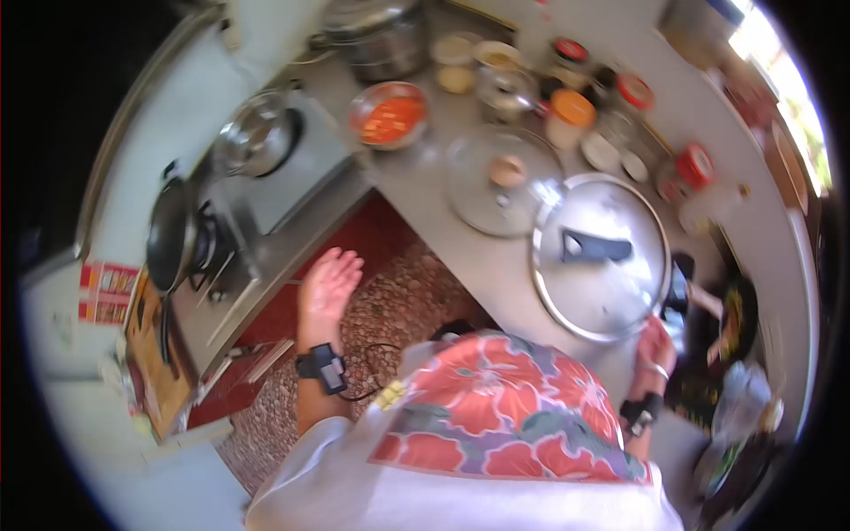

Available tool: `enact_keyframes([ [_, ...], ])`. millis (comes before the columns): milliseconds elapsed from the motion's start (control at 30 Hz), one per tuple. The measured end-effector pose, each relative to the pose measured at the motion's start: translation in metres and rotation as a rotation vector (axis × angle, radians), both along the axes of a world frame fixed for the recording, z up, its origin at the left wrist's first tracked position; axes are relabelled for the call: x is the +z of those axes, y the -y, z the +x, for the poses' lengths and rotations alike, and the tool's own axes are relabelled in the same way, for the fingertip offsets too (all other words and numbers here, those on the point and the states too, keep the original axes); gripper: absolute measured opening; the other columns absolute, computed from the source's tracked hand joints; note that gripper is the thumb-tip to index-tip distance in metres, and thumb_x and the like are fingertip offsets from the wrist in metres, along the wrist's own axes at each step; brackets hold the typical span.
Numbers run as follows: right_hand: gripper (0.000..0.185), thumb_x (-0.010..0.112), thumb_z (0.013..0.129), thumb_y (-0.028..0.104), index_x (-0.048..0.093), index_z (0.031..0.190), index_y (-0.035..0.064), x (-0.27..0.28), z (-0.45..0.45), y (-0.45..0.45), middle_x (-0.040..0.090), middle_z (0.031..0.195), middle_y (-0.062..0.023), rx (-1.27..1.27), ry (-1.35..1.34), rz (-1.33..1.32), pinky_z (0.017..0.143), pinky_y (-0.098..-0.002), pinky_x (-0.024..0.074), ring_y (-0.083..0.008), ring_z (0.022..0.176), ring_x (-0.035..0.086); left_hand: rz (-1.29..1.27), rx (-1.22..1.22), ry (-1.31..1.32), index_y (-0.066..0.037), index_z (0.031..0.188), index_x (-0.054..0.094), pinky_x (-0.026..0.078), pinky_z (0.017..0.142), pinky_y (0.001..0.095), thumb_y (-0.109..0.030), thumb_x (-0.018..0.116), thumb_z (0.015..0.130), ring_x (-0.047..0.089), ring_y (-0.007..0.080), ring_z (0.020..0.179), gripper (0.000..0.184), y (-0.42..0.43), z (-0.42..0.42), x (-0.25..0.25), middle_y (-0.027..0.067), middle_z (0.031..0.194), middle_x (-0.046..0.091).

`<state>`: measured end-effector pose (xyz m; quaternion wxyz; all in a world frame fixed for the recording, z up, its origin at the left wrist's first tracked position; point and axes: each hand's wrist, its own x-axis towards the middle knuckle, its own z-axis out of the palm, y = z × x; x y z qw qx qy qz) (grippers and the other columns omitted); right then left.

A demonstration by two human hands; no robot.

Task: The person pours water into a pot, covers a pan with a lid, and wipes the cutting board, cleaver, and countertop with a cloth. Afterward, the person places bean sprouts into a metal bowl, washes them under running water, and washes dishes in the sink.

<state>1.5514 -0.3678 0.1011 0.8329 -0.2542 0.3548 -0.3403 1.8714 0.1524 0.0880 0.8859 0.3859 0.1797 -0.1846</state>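
My left hand (329, 288) is raised above the floor in front of the stove, palm up, fingers stretched out and holding nothing. At the near right rim of a large glass lid (567, 288) is my right hand (655, 348), its fingers closed at the metal edge. The lid has a steel rim and a black handle (598, 248). It lies over the counter and overlaps a second glass lid (474, 190) with a brown knob (507, 171). What is under the large lid cannot be made out.
A metal bowl of orange-red food (390, 115) stands near a large steel pot (376, 40). Several jars, one with an orange lid (573, 108), line the back. On the stove are a dark frying pan (168, 234) and a steel pan (252, 133). A wooden board (155, 367) lies left.
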Motion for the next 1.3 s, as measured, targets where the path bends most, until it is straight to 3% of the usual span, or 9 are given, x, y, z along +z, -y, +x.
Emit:
enact_keyframes([
  [33, 0.021, 0.043, 0.085, 0.006, 0.051, 0.098, -0.0078, 0.015, 0.025, -0.035, 0.059, 0.094, -0.0181, -0.028, -0.202, 0.069, 0.066, -0.0282, 0.0506, -0.0232, 0.077, 0.060, -0.005, -0.004, 0.019, 0.001, 0.112, 0.048, 0.045, 0.086, 0.0398, -0.017, 0.058, 0.080, 0.053, 0.0325, 0.102, 0.037, -0.007, -0.002, -0.006, 0.0218, 0.110, 0.053],
  [167, 0.036, 0.046, 0.085, 0.011, 0.040, 0.116, -0.0072, 0.017, 0.084, -0.070, 0.051, 0.112, -0.0215, 0.303, -0.169, 0.162, 0.083, -0.0344, 0.0479, -0.0308, 0.100, 0.054, 0.087, 0.013, -0.029, 0.000, 0.114, 0.048, 0.046, 0.083, 0.0371, -0.017, 0.055, 0.083, 0.052, 0.0292, 0.102, 0.036, -0.014, -0.005, -0.008, 0.0190, 0.112, 0.052],
  [500, 0.029, 0.053, 0.082, 0.011, 0.047, 0.106, -0.0043, 0.002, 0.081, -0.102, 0.056, 0.103, -0.0196, 0.440, -0.113, 0.122, 0.075, -0.0334, 0.0500, -0.0283, 0.092, 0.058, 0.141, 0.012, 0.016, 0.001, 0.117, 0.044, 0.044, 0.086, 0.0367, -0.016, 0.054, 0.083, 0.051, 0.0285, 0.103, 0.039, -0.038, -0.012, -0.007, 0.0179, 0.113, 0.051],
  [733, 0.026, 0.053, 0.084, 0.018, 0.052, 0.099, -0.0027, -0.006, 0.061, -0.136, 0.059, 0.098, -0.0161, 0.193, -0.202, 0.111, 0.078, -0.0315, 0.0500, -0.0233, 0.090, 0.060, -0.030, -0.401, 0.137, 0.001, 0.127, 0.037, 0.039, 0.094, 0.0351, -0.016, 0.043, 0.089, 0.042, 0.0287, 0.114, 0.042, -0.016, 0.056, -0.039, 0.0194, 0.130, 0.034],
  [833, 0.024, 0.056, 0.082, 0.017, 0.053, 0.095, -0.0038, -0.010, 0.046, -0.173, 0.061, 0.092, -0.0159, 0.029, -0.095, 0.104, 0.071, -0.0323, 0.0525, -0.0249, 0.082, 0.063, 0.058, -0.509, 0.090, 0.000, 0.120, 0.043, 0.044, 0.085, 0.0339, -0.017, 0.050, 0.086, 0.049, 0.0282, 0.104, 0.039, -0.001, 0.094, -0.065, 0.0202, 0.117, 0.045],
  [867, 0.024, 0.055, 0.083, 0.016, 0.053, 0.096, -0.0032, -0.017, 0.038, -0.183, 0.061, 0.091, -0.0161, 0.016, -0.078, 0.100, 0.068, -0.0324, 0.0526, -0.0254, 0.081, 0.063, 0.090, -0.597, -0.026, 0.002, 0.108, 0.049, 0.045, 0.082, 0.0374, -0.012, 0.047, 0.086, 0.052, 0.0328, 0.098, 0.026, 0.013, 0.077, -0.024, 0.0204, 0.106, 0.053],
  [1067, 0.027, 0.055, 0.083, 0.016, 0.050, 0.102, -0.0038, -0.022, -0.055, -0.276, 0.058, 0.099, -0.0188, -0.304, -0.287, 0.110, 0.067, -0.0340, 0.0521, -0.0277, 0.083, 0.062, 0.252, -1.009, 0.047, 0.003, 0.115, 0.045, 0.044, 0.086, 0.0367, -0.012, 0.044, 0.088, 0.052, 0.0294, 0.097, 0.031, 0.064, 0.077, -0.025, 0.0189, 0.105, 0.053],
  [1167, 0.031, 0.054, 0.082, 0.014, 0.046, 0.105, -0.0027, -0.046, -0.130, -0.323, 0.057, 0.099, -0.0176, -0.623, -0.245, 0.173, 0.061, -0.0344, 0.0522, -0.0284, 0.080, 0.062, 0.326, -1.306, 0.792, 0.004, 0.119, 0.042, 0.043, 0.089, 0.0375, -0.012, 0.045, 0.088, 0.050, 0.0304, 0.102, 0.035, 0.083, 0.068, -0.039, 0.0202, 0.111, 0.050],
  [1300, 0.029, 0.053, 0.081, 0.015, 0.045, 0.104, -0.0007, -0.056, -0.238, -0.398, 0.056, 0.095, -0.0155, -0.963, -0.306, 0.178, 0.061, -0.0346, 0.0518, -0.0284, 0.081, 0.061, 0.207, -1.299, 0.209, 0.005, 0.121, 0.039, 0.042, 0.090, 0.0370, -0.015, 0.046, 0.089, 0.045, 0.0317, 0.108, 0.039, 0.122, 0.002, -0.015, 0.0219, 0.120, 0.044],
])
